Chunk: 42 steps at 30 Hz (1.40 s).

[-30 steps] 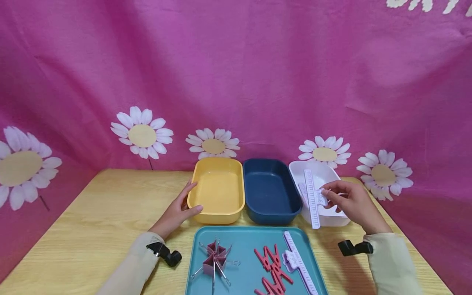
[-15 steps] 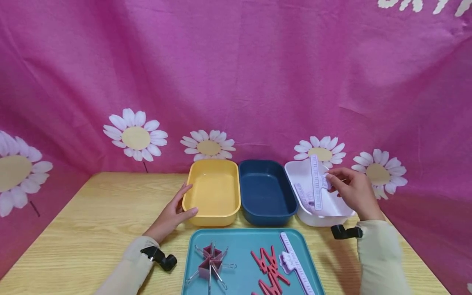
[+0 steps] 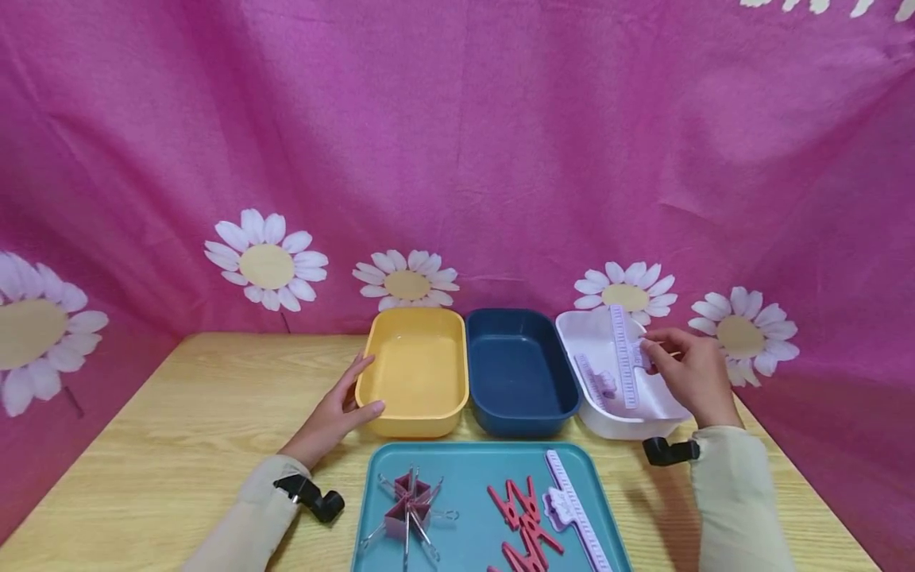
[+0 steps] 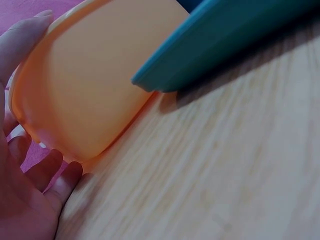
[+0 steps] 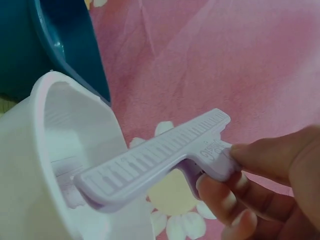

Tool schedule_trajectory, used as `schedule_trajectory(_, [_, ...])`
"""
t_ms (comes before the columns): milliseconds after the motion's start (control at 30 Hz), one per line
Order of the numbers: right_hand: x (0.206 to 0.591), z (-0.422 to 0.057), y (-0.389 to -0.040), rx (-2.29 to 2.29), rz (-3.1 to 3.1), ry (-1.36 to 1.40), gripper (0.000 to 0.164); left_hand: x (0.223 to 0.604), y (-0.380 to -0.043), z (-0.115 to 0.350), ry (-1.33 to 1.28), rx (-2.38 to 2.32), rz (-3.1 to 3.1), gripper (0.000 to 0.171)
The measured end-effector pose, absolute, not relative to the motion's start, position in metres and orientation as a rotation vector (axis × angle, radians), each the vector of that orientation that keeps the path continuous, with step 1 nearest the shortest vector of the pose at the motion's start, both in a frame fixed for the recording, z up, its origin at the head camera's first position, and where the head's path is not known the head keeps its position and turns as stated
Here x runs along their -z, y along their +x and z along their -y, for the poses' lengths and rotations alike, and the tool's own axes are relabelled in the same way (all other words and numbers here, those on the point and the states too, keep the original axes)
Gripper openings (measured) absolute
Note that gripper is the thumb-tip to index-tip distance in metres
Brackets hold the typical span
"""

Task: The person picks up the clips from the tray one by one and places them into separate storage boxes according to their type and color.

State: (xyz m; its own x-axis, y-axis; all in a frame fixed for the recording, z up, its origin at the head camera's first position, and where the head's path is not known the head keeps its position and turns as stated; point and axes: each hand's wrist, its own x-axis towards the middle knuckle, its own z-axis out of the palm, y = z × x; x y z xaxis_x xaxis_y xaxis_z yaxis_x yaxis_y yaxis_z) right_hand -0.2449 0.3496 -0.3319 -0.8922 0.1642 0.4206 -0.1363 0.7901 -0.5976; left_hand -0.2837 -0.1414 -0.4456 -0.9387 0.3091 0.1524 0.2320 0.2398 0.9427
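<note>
Piano-key clip now farther over white basin, centre-right of frame
Right hand pinches it; left hand loosely touches yellow basin.

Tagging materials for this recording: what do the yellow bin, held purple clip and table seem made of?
Yellow bin: probably plastic, softly glossy; smooth walls, rounded corners. Held purple clip: likely plastic, satin; even colour, rounded edges. Table: wood or wood-look laminate, matte; pale streaky grain.
</note>
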Motion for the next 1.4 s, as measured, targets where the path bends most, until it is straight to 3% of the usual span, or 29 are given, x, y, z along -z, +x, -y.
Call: schedule_trajectory(1400, [0.385,-0.355,-0.271,-0.676,2.773,-0.350,0.027,0.445,-0.284,0.142,0.506,-1.835,-2.395,0.075])
